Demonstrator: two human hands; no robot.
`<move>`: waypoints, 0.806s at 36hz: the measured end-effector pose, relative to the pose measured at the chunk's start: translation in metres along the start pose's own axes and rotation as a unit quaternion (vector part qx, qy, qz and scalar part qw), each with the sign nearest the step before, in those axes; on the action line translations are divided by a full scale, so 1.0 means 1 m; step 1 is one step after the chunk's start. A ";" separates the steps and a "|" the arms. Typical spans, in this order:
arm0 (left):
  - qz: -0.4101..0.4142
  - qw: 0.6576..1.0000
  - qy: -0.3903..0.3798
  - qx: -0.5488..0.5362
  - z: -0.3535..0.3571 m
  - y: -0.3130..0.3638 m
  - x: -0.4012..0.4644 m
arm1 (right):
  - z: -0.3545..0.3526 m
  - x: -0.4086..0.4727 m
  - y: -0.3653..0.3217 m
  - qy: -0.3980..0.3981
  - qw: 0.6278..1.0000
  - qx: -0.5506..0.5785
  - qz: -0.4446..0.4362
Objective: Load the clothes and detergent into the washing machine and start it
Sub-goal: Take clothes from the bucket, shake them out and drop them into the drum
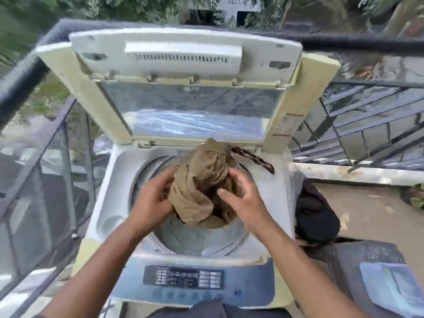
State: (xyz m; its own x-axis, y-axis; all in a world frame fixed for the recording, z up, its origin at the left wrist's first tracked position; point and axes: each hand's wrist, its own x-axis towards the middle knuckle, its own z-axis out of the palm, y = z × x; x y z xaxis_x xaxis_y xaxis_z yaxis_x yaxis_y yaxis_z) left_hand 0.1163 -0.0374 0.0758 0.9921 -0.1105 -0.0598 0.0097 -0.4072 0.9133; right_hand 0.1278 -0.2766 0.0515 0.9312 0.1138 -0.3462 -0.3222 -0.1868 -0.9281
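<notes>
A top-loading washing machine [114, 198] stands before me with its lid [183, 56] raised upright. A bundled tan garment [202, 180] hangs over the open drum [190, 242], with a dark patterned strap [254, 158] trailing onto the rim at the right. My left hand [151, 200] grips the bundle's left side. My right hand [241, 198] touches its right side, fingers spread. The control panel [183, 277] lies at the machine's near edge. No detergent is in view.
A dark cloth pile [314, 212] sits right of the machine. A dark box with a blue packet [394, 288] on it stands at the lower right. Metal railings [367, 125] enclose the balcony on both sides, with a drop beyond.
</notes>
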 end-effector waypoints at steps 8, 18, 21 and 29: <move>-0.106 0.953 -0.120 0.257 -0.004 -0.091 -0.002 | 0.073 0.046 0.067 -0.062 0.979 -0.110 0.161; -0.192 0.919 -0.234 0.254 0.001 -0.129 -0.013 | 0.088 0.045 0.103 -0.170 0.901 -0.313 0.248; -0.201 0.920 -0.235 0.240 0.000 -0.130 -0.016 | 0.081 0.038 0.093 -0.161 0.908 -0.308 0.234; -0.149 0.938 -0.223 0.220 0.017 -0.083 -0.002 | 0.038 0.007 0.062 -0.061 0.963 -0.232 0.122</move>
State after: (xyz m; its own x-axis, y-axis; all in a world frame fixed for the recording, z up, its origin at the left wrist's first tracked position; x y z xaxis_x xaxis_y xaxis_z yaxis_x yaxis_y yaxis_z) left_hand 0.1116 -0.0191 -0.0072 0.8015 -0.2600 -0.5385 0.1283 -0.8048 0.5796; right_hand 0.1078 -0.2502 -0.0135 0.8008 0.1200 -0.5868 -0.3924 -0.6350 -0.6655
